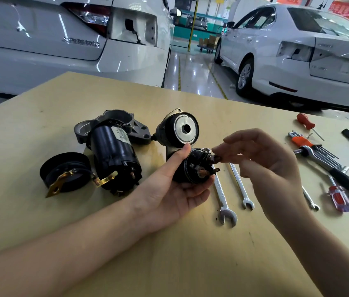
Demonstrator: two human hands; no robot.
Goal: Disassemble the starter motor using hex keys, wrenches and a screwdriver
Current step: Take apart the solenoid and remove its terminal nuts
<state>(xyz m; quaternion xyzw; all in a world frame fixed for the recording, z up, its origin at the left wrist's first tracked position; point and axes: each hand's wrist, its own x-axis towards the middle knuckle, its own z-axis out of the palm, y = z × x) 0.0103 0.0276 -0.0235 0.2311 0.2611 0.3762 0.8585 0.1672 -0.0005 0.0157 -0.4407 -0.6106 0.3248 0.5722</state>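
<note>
Left hand (175, 189) is cupping a black solenoid piece (193, 168) from below, palm up, thumb lying up along its left side, fingers curling under it, holding it just above the tabletop (40, 211). Right hand (263, 166) is hovering at the right of the solenoid piece, thumb and forefinger pinching a small terminal part (216, 159) sticking out of its top right; the other fingers are loosely curled. Just behind the solenoid piece, touching the left thumb tip, a round black housing (179, 130) with a silver face and a centre hole is sitting on the tabletop. Left of the solenoid piece, the starter motor body (113, 153), a black cylinder with a grey cast nose end, is lying on its side. Further left of that, a black end cap (64, 172) with brass tabs is lying flat, close beside the motor body. Right below the solenoid piece, two combination wrenches (223, 198) are lying side by side, open ends toward the camera, partly under the right hand. Far right of the solenoid piece, a set of hex keys (310, 146) in an orange holder is resting next to a black-handled tool (345, 181); a screwdriver with a clear red handle (340, 199) is lying in front of them, and a small orange-handled screwdriver (307, 124) behind them. Another wrench (310, 199) is poking out from behind the right wrist. Beyond the tabletop, two white cars (298, 50) are standing on a glossy shop floor.
</note>
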